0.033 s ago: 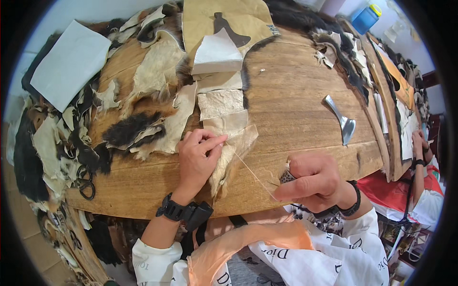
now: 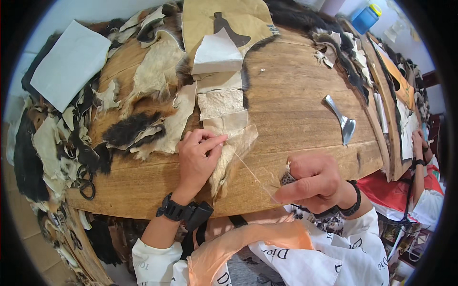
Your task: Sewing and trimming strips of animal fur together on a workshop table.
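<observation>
My left hand [image 2: 200,152] is closed in a pinch on the edge of a pale hide strip [image 2: 222,164], its skin side up and a fringe of fur at the near end. From the pinched spot a thin thread [image 2: 245,167] runs to my right hand [image 2: 310,183]. That hand's fingers are closed on the thread's end; whether a needle is there is too small to tell. A dimpled metal thimble [image 2: 287,178] sits on one of its fingers. Several joined pale hide pieces [image 2: 222,104] stretch away beyond my left hand.
A metal blade tool [image 2: 347,128] lies on the wooden table [image 2: 296,102] at right. Fur scraps [image 2: 160,62], a white sheet [image 2: 71,64] and black-handled scissors [image 2: 86,186] lie left. A dark blade [image 2: 231,31] rests on brown paper [image 2: 200,19]. Another person's hand [image 2: 418,143] works at far right.
</observation>
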`<state>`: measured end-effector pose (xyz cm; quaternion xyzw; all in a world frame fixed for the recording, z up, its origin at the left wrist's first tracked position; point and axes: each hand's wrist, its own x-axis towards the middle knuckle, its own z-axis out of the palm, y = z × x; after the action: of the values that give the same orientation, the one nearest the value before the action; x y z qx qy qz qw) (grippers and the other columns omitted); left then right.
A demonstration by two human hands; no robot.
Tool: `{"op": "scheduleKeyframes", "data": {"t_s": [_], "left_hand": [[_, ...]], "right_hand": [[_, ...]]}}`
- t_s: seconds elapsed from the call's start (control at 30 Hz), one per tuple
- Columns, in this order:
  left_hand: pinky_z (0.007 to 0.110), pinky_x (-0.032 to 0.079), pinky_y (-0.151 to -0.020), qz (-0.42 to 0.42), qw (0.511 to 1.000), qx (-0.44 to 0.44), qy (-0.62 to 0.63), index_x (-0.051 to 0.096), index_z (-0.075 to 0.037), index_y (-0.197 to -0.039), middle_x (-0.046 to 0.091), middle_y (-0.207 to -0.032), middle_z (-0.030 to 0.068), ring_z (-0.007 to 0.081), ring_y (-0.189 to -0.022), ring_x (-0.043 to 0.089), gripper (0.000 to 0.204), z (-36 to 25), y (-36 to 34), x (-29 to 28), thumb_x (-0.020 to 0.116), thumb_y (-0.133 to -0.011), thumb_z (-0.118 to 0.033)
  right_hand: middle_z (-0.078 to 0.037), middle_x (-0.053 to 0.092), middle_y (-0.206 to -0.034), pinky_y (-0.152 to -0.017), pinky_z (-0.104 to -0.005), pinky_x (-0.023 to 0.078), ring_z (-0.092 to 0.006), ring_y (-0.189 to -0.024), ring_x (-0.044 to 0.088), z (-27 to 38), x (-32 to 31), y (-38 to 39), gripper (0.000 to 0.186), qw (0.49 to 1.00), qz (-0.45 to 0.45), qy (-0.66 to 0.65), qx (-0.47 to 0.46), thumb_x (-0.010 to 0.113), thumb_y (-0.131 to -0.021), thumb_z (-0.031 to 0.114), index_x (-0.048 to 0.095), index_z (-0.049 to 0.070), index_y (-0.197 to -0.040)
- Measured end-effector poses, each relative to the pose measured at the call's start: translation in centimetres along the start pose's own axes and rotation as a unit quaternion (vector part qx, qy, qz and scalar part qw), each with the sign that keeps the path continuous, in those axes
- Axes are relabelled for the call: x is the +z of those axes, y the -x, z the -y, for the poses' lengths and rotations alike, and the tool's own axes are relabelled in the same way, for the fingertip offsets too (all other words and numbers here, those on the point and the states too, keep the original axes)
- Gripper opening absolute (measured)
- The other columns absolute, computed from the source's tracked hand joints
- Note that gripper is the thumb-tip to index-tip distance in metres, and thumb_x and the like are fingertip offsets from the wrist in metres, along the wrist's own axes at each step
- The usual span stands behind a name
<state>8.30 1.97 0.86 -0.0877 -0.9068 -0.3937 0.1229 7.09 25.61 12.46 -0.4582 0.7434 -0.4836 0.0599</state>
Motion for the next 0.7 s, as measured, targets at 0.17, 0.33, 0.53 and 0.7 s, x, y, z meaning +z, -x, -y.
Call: {"op": "scheduleKeyframes", "data": {"t_s": [0.17, 0.33, 0.53, 0.7], "left_hand": [[0.031, 0.039, -0.069, 0.006, 1.000, -0.012, -0.001, 0.073, -0.017, -0.088, 0.059, -0.081, -0.0004, 0.0176, -0.075, 0.052, 0.018, -0.2, -0.2, -0.1, 0.069, -0.072, -0.009], [0.030, 0.040, -0.069, -0.010, 0.999, 0.033, -0.036, 0.073, -0.017, -0.087, 0.059, -0.079, -0.0007, 0.0183, -0.075, 0.051, 0.016, -1.9, -0.5, -1.7, 0.071, -0.071, -0.013], [0.029, 0.040, -0.069, 0.077, 0.985, -0.021, 0.151, 0.073, -0.012, -0.083, 0.060, -0.074, 0.0010, 0.0192, -0.074, 0.051, 0.011, -3.1, -0.6, -2.1, 0.072, -0.072, -0.016], [0.032, 0.040, -0.070, 0.010, 0.993, -0.100, -0.059, 0.072, -0.009, -0.089, 0.060, -0.076, 0.0034, 0.0212, -0.075, 0.052, 0.018, -1.8, -1.3, -0.1, 0.071, -0.072, -0.016]], "right_hand": [[-0.004, 0.040, -0.059, -0.046, -0.0348, 0.037, -0.0233, -0.054, 0.048, -0.1, 0.7, -0.8, 0.020, 0.999, 0.003, -0.031, -0.015, 0.063, -0.067, 0.000, 0.066, 0.009, -0.085], [-0.007, 0.051, -0.063, -0.050, -0.0354, 0.042, -0.0249, -0.058, 0.055, -3.0, 2.9, -2.3, 0.017, 0.999, -0.035, 0.001, 0.021, 0.063, -0.070, 0.000, 0.067, 0.008, -0.084], [-0.010, 0.059, -0.072, -0.056, -0.0367, 0.047, -0.0295, -0.063, 0.059, -7.5, 5.7, -2.4, 0.013, 0.993, -0.037, 0.063, 0.094, 0.062, -0.072, 0.003, 0.066, 0.007, -0.083], [-0.010, 0.053, -0.067, -0.057, -0.0401, 0.046, -0.0314, -0.064, 0.057, -8.2, 6.3, -1.1, 0.012, 0.989, -0.003, 0.130, 0.076, 0.063, -0.072, 0.005, 0.063, 0.005, -0.084]]}}
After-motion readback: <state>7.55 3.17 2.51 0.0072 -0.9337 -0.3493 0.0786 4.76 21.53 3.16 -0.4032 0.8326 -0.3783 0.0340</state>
